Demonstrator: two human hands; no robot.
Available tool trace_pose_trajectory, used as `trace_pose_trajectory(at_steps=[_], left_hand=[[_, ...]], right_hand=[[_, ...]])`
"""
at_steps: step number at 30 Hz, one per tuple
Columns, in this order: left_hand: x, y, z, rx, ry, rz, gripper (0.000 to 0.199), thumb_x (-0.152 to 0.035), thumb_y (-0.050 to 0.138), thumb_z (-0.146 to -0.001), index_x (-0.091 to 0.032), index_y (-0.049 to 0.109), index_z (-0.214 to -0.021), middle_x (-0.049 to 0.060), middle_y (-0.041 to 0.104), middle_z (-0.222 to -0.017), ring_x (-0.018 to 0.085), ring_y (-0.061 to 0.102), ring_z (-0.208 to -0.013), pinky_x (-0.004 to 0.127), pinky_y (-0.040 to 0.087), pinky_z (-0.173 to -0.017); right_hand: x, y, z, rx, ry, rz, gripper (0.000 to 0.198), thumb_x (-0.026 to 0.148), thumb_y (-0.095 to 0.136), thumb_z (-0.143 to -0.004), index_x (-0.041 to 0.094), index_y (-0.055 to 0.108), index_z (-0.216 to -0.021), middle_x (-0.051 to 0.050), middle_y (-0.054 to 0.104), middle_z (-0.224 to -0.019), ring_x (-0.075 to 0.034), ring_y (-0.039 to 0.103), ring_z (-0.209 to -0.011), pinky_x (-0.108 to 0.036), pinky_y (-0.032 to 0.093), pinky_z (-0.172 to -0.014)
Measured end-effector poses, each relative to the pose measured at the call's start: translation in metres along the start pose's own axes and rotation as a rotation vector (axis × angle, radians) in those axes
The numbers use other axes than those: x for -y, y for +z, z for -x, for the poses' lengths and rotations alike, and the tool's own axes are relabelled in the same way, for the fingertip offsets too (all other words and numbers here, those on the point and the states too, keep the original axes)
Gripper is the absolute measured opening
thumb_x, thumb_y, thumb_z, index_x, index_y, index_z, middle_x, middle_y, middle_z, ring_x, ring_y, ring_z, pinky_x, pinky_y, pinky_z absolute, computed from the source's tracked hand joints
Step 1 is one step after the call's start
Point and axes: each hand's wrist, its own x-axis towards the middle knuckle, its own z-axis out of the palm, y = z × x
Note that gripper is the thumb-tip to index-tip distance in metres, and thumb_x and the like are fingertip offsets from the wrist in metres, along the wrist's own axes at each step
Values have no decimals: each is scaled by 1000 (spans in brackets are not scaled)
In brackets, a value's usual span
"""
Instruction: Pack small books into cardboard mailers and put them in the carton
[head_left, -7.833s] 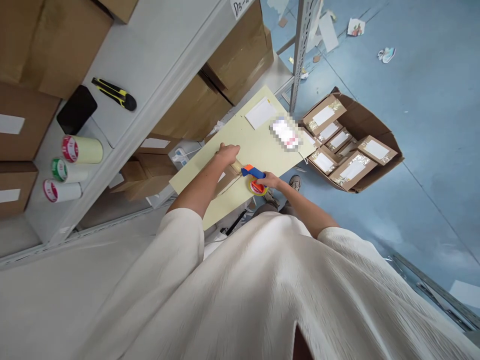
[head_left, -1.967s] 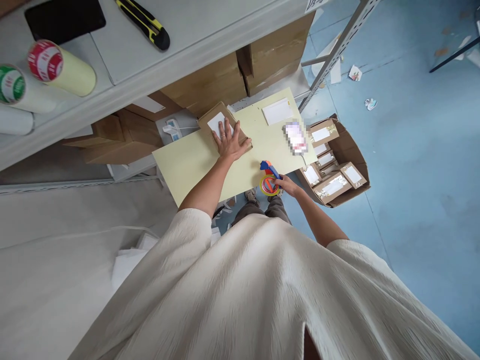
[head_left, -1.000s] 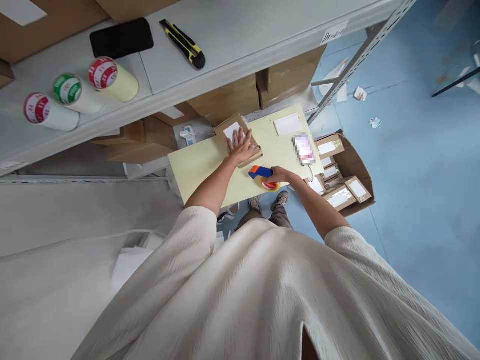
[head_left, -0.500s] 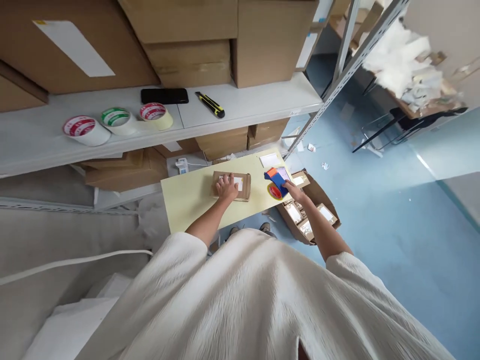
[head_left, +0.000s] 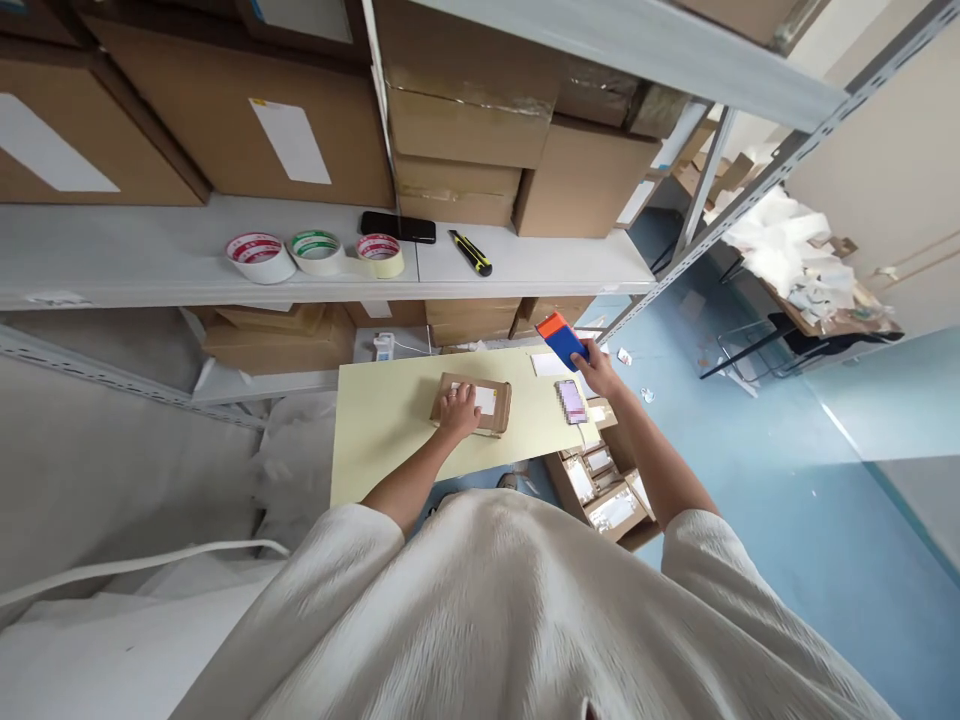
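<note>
One open left hand point(head_left: 459, 408) lies palm-down on the box point(head_left: 492, 404); the right hand point(head_left: 597, 369), raised right of the box, clasps a tape dispenser point(head_left: 561, 341).

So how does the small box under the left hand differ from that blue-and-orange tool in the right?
The box is brown cardboard with a white label; the tool is blue and orange. The box lies on the pale yellow tabletop beneath the left hand; the tool is gripped at a tilt in the right hand. Both have one hand on them.
</note>
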Motion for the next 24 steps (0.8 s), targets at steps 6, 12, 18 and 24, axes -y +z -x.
trace_pose_trajectory(at_steps=[6,12,18,24], left_hand=[[-6,7,-6,-23,-81,36,70,-35,52,-111,-27,49,-181,18,49,-185,45,47,-165,61,42,-129],[-8,10,-9,-56,-211,143,67,-39,61,-110,-35,56,-177,12,47,-188,44,46,-165,60,40,-130],[-25,16,-1,-112,-270,233,68,-32,60,-109,-35,56,-177,9,44,-191,42,44,-169,61,38,-132],[-35,24,1,-140,-332,276,68,-29,56,-109,-32,57,-177,10,43,-192,40,43,-170,62,39,-132]], right_hand=[[12,-45,-81,-188,-462,320,58,69,46,-111,28,64,-148,-18,76,-141,-42,64,-127,-68,44,-120],[41,-78,-165,-172,-442,495,52,44,50,-111,19,64,-155,-25,71,-157,-43,60,-136,-67,39,-123],[36,-81,-238,-69,-415,568,55,30,56,-111,11,59,-163,-29,62,-167,-42,53,-149,-69,30,-131],[7,-71,-281,-67,-576,362,55,57,58,-113,26,66,-157,-23,66,-158,-49,48,-153,-83,18,-137]])
